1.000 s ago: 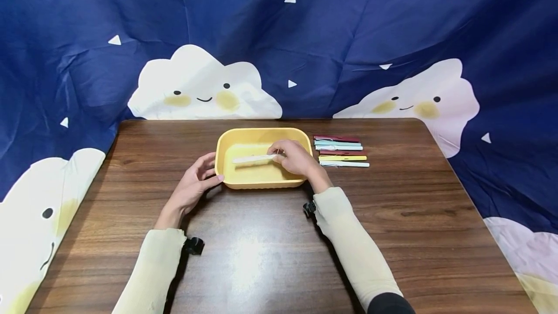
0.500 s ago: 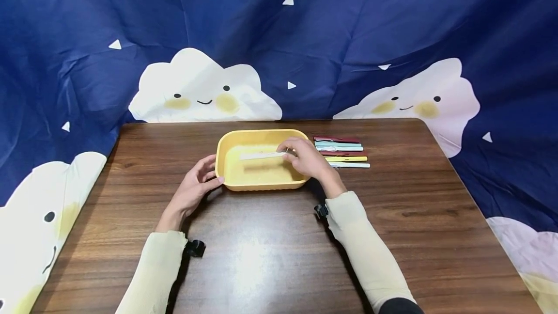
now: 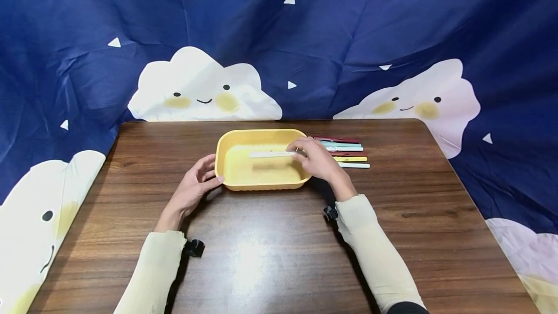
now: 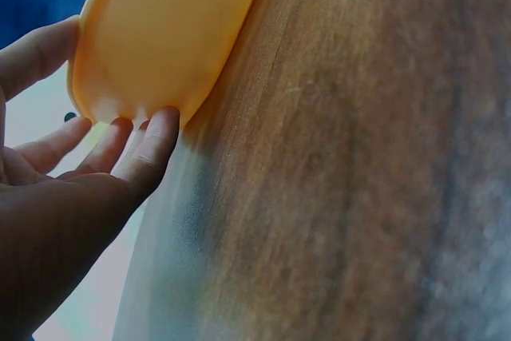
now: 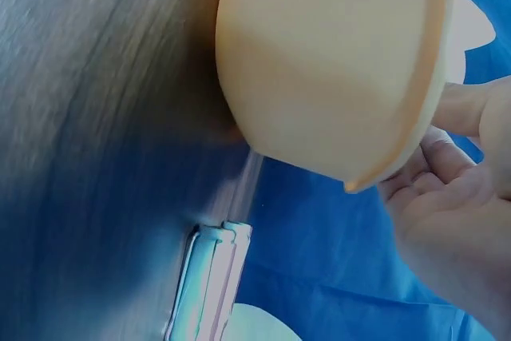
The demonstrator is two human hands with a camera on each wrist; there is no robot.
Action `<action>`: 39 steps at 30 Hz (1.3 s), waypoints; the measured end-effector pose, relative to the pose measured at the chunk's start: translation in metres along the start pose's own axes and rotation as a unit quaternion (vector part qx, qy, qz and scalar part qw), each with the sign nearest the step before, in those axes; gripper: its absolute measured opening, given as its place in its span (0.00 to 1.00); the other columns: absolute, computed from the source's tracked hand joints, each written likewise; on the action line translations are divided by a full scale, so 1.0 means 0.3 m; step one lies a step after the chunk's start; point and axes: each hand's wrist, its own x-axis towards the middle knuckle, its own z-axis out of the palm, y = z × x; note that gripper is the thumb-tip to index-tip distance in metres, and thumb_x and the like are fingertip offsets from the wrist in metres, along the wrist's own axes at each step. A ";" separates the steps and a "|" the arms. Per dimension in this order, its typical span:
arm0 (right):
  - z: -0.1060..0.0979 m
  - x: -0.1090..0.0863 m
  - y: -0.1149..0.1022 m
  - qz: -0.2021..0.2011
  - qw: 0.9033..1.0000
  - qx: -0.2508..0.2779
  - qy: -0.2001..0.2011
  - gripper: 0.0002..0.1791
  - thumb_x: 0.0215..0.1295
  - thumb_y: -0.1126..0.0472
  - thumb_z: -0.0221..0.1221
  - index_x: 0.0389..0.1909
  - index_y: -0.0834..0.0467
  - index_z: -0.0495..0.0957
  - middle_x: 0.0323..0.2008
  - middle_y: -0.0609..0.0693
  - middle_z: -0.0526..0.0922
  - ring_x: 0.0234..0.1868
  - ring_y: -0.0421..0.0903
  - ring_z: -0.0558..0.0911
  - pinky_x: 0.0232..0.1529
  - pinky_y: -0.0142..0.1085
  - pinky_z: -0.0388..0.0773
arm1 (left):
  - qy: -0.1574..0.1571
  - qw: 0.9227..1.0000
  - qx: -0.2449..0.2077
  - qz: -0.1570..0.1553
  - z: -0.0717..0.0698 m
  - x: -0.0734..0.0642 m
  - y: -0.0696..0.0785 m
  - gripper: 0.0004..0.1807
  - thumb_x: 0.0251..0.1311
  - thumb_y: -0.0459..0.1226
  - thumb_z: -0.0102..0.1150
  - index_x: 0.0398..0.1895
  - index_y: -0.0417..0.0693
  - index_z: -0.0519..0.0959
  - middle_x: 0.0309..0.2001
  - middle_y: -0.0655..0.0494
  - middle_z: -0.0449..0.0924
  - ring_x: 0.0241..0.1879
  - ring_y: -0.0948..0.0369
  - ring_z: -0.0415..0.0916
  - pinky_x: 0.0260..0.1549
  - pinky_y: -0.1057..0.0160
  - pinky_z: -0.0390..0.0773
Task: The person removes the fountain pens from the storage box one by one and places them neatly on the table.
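In the head view, my right hand (image 3: 320, 160) pinches a white pen (image 3: 268, 154) by its right end, over the right side of a yellow rectangular basin (image 3: 263, 187). The pen lies nearly level and its shadow falls on the basin floor. My left hand (image 3: 192, 189) rests against the basin's left end, thumb at the front corner of the rim. Relaxed, spread fingers (image 4: 152, 149) touch the outer wall in the left wrist view. From the right wrist, the basin wall (image 5: 335, 61) hides the held pen and part of the right hand (image 5: 455, 205).
Just right of the basin, several pens lie in a row on the brown wooden table (image 3: 414, 197), including a yellow pen (image 3: 355, 159) and a dark red pen (image 3: 344, 140). The right hand covers some of their left ends. A blue cloud-print cloth (image 3: 305, 38) hangs behind the table.
My right hand has moved right with the white pen, from the basin's middle toward its right rim. The left hand and basin have stayed in place.
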 end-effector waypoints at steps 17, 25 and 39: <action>-0.046 -0.047 0.036 -0.016 0.999 -0.002 0.030 0.08 0.67 0.73 0.62 0.45 0.64 0.84 0.45 0.56 0.84 0.50 0.54 0.80 0.53 0.49 0.75 | 0.003 1.000 0.002 -0.007 -0.002 -0.003 -0.003 0.40 0.62 0.25 0.63 0.77 0.36 0.57 0.70 0.34 0.62 0.65 0.40 0.66 0.51 0.70 0.76; -0.064 -0.071 0.065 0.001 1.000 -0.008 0.021 0.09 0.67 0.72 0.62 0.46 0.64 0.84 0.46 0.57 0.85 0.53 0.55 0.79 0.58 0.49 0.73 | 0.003 1.000 0.005 -0.008 -0.001 0.000 0.005 0.41 0.63 0.26 0.64 0.77 0.37 0.56 0.71 0.35 0.62 0.66 0.41 0.65 0.51 0.70 0.76; -0.090 -0.118 0.104 0.023 0.999 0.001 0.032 0.08 0.67 0.71 0.64 0.43 0.60 0.85 0.45 0.54 0.85 0.48 0.51 0.79 0.51 0.47 0.74 | 0.003 1.000 0.006 -0.008 0.000 0.001 0.008 0.40 0.62 0.25 0.64 0.76 0.39 0.58 0.70 0.37 0.63 0.65 0.42 0.66 0.50 0.69 0.76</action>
